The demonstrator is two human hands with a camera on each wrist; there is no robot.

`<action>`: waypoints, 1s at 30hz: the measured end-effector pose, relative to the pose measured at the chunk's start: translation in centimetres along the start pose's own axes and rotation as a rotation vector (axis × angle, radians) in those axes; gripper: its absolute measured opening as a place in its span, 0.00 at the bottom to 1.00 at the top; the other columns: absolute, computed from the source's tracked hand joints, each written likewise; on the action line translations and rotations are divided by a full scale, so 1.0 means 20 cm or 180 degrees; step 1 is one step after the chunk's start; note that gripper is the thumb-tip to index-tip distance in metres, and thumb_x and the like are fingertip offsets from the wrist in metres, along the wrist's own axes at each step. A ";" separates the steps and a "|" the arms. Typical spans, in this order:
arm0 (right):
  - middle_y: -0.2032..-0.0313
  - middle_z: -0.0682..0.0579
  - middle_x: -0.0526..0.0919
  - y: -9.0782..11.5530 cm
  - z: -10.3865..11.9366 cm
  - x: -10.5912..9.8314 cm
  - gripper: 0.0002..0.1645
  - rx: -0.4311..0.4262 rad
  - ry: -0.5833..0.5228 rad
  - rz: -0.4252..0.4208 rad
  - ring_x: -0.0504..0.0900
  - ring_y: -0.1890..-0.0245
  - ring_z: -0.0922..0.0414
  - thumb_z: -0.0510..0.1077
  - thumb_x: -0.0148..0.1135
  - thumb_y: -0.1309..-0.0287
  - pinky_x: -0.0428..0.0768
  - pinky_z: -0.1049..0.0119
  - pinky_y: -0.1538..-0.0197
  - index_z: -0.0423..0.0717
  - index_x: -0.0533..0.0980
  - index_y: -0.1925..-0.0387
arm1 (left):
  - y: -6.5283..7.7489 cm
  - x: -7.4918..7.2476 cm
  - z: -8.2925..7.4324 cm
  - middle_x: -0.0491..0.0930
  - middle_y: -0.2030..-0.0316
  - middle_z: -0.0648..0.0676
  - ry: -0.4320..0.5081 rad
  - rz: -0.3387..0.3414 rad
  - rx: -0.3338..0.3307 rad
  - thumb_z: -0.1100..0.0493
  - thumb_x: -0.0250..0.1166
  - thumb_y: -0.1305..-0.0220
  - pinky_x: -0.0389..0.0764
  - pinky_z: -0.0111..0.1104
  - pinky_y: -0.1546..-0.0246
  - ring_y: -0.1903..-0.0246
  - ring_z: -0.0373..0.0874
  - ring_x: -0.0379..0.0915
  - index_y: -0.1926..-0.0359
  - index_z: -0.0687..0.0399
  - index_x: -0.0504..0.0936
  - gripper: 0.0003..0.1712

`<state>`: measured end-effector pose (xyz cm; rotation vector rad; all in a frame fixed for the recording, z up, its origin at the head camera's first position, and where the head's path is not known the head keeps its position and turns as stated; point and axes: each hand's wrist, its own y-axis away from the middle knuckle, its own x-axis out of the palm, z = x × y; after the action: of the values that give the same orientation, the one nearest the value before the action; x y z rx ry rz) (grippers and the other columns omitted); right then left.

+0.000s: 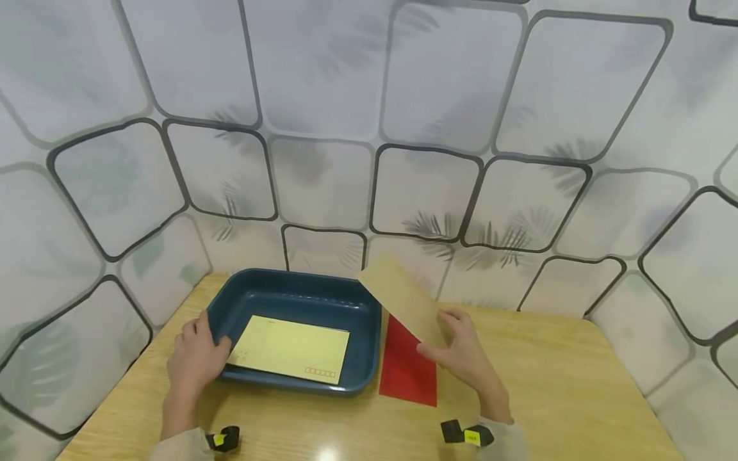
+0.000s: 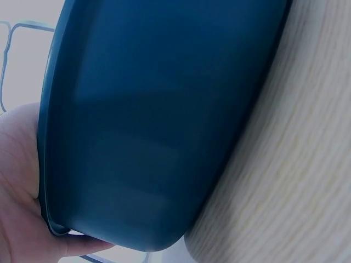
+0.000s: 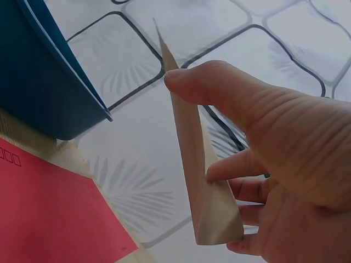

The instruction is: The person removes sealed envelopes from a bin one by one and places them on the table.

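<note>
My left hand point(image 1: 195, 358) grips the near left corner of a dark blue plastic basin point(image 1: 300, 282); the left wrist view shows the palm against the rim. Inside the basin lies a pale yellow envelope point(image 1: 294, 349) with a row of small printed boxes, its left end close to my thumb. My right hand point(image 1: 464, 352) pinches a tan paper envelope point(image 1: 403, 301) between thumb and fingers, raised and tilted above the table. From the right wrist, that envelope point(image 3: 189, 164) appears almost edge-on and slightly bent. Beneath it, a red envelope point(image 1: 406, 374) lies flat beside the basin, its top covered by the tan one.
The basin stands on a wood-grain table point(image 1: 548, 371) near the back left. Patterned wall covering point(image 1: 432, 96) surrounds the table at the back and sides. Black bands with yellow tags point(image 1: 473, 438) sit at both wrists.
</note>
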<state>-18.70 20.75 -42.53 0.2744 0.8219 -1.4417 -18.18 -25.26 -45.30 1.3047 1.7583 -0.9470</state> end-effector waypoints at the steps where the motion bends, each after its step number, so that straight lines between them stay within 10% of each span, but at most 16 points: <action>1: 0.43 0.36 0.61 0.00 0.00 0.00 0.48 0.0031 -0.0011 0.0009 0.60 0.44 0.43 0.53 0.72 0.61 0.65 0.39 0.44 0.31 0.65 0.42 | 0.00 0.00 0.00 0.53 0.42 0.80 -0.0002 -0.0009 -0.0009 0.54 0.50 0.39 0.64 0.69 0.59 0.47 0.76 0.50 0.34 0.74 0.42 0.42; 30: 0.47 0.32 0.64 0.07 -0.08 -0.14 0.47 0.0291 0.0234 0.0187 0.65 0.47 0.40 0.58 0.70 0.58 0.66 0.39 0.44 0.28 0.66 0.46 | -0.01 0.01 0.00 0.53 0.42 0.79 0.0026 -0.0004 0.0011 0.54 0.49 0.39 0.65 0.69 0.61 0.47 0.75 0.51 0.33 0.73 0.42 0.41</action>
<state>-17.65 24.14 -42.41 0.4199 0.8020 -1.4228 -18.38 -25.16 -45.36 1.3115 1.7647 -0.9472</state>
